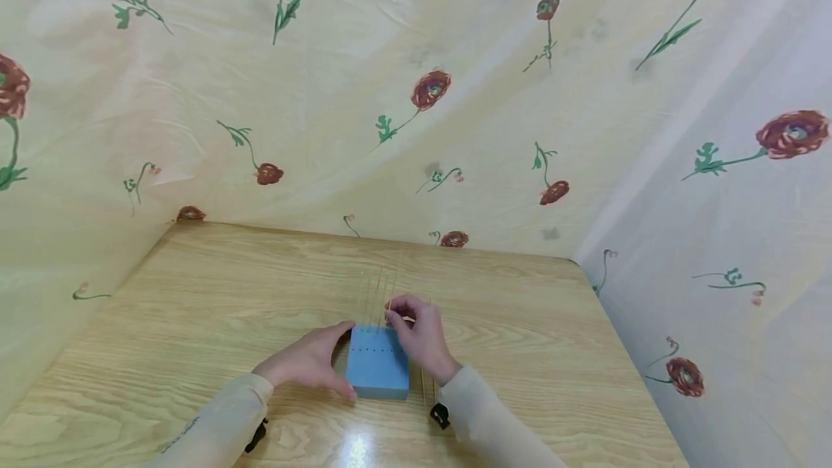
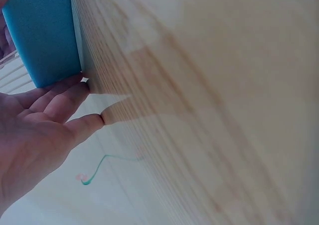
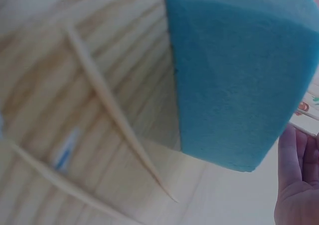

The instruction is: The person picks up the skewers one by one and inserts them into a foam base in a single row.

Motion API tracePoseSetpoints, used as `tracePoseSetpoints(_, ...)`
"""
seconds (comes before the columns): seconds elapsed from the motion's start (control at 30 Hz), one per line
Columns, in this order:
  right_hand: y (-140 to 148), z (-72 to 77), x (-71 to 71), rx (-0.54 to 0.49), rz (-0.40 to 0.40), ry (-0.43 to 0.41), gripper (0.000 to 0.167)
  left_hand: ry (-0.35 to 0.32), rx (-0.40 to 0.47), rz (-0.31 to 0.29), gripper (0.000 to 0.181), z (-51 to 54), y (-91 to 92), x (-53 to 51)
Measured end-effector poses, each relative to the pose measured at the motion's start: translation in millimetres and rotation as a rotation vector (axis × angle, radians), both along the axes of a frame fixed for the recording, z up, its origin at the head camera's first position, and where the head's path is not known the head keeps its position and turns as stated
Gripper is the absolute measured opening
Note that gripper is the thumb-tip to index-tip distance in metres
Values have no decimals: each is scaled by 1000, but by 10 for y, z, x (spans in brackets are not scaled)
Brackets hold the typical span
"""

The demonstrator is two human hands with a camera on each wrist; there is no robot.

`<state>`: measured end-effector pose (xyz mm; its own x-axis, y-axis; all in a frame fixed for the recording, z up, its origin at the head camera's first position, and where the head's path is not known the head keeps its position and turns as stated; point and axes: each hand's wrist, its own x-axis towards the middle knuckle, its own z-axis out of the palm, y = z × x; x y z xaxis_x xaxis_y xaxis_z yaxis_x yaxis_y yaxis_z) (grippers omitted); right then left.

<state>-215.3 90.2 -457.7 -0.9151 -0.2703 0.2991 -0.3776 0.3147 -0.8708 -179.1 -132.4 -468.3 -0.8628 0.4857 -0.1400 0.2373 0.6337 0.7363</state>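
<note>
In the head view, small dark lettering [image 1: 180, 433] runs along my left sleeve [image 1: 221, 417], but I can't read it. The blue block [image 1: 377, 378] sits on the wood-grain table [image 1: 227, 295] between my hands. Several thin sticks [image 1: 377, 295] stand in it near its far edge, most of them roughly upright, and a row of small holes [image 1: 373, 350] crosses the top nearer me. My left hand [image 1: 308, 363] is spread wide and holds the block's left side, thumb at the near corner, fingers at the far one. My right hand [image 1: 419, 331] pinches one stick [image 1: 393, 289] between thumb and fingers at the far right corner; I can't tell whether its lower end is in the block.

In the left wrist view, my fingertips [image 2: 75, 88] touch the block's lower edge in that picture, with fingers nearly straight, and pale sticks slant out beyond.

In the right wrist view, two loose sticks [image 3: 114, 110] lie on the tabletop beside the block; their tapered ends are plainer here than from above. Part of a hand shows at the lower right, near the standing sticks. A small blue-and-white patch [image 3: 65, 153] between the loose sticks is too blurred to identify.
</note>
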Motion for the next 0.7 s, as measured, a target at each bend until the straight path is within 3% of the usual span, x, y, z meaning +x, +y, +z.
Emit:
tracePoseSetpoints(0.33, 14, -105, 28, 105, 8, -1, 7, 3, -5, -5, 121, -19, -5, -15)
tracePoseSetpoints(0.7, 25, -108, 36, 184, 12, 111, 5, 2, -10, 0, 120, -9, -3, -3)
